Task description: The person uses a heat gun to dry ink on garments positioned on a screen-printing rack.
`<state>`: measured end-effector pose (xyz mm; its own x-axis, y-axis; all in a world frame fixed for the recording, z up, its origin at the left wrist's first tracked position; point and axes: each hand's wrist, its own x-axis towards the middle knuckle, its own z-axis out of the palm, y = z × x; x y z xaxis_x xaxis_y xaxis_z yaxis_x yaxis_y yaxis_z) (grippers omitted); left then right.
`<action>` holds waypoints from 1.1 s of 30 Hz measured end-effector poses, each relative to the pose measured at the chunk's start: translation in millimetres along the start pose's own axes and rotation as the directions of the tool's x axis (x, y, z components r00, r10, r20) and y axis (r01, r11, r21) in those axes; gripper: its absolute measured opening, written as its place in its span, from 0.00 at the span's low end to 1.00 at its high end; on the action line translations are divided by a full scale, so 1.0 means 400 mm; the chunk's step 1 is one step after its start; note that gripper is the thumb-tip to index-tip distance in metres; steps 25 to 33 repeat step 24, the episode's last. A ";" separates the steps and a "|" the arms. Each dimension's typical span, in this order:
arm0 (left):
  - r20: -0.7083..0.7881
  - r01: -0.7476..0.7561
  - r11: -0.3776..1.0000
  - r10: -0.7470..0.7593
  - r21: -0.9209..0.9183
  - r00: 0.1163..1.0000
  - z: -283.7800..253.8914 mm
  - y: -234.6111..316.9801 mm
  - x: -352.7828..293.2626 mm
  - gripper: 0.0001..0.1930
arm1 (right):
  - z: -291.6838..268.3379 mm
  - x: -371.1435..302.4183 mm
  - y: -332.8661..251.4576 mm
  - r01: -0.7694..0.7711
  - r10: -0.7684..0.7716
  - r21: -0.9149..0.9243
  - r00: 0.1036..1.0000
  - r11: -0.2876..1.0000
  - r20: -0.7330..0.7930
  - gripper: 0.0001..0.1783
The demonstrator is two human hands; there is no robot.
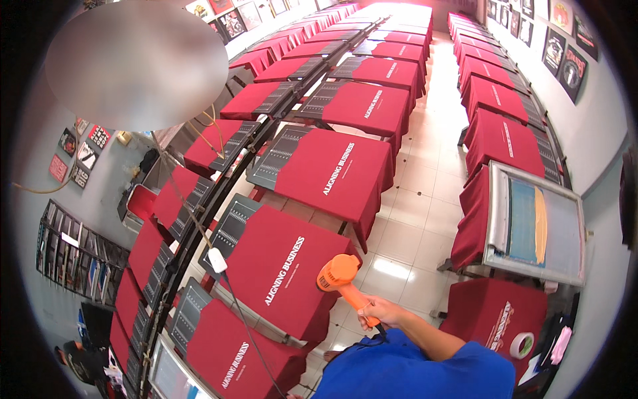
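My right hand (pixel 379 312) is closed around the handle of an orange heat gun (pixel 342 272). The gun's head sits beside the right edge of a maroon shirt panel (pixel 282 266), laid over a dark board and printed with white lettering. Only a sliver of what seems to be my left hand (pixel 293 396) shows at the bottom edge, near a grey cable (pixel 249 332); its fingers are cut off from view. That cable runs up to a white plug connector (pixel 216 260) hanging over the boards. A nearer maroon panel (pixel 246 352) lies below left.
Long rows of boards with maroon fabric stretch away on both sides of a tiled aisle (pixel 415 213). At right, a screen-printing frame (pixel 492 226) with peach ink rests over a board. A tape roll (pixel 522 345) lies below it. Another frame (pixel 159 366) stands lower left.
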<state>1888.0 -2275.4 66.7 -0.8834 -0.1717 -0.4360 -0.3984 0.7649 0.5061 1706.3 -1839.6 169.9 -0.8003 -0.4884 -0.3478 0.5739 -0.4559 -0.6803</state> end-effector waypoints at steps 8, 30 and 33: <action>0.070 0.271 0.889 -0.264 -0.369 0.962 0.108 -0.067 0.126 0.21 | -0.158 -0.088 -0.191 0.244 -0.245 0.063 0.970 0.968 0.002 0.35; 0.180 0.494 0.510 -0.545 -0.704 0.819 0.364 0.195 0.455 0.25 | -0.236 0.266 -0.491 0.149 -0.170 0.216 0.982 0.965 0.085 0.41; 0.180 0.494 0.510 -0.545 -0.704 0.819 0.364 0.195 0.455 0.25 | -0.236 0.266 -0.491 0.149 -0.170 0.216 0.982 0.965 0.085 0.41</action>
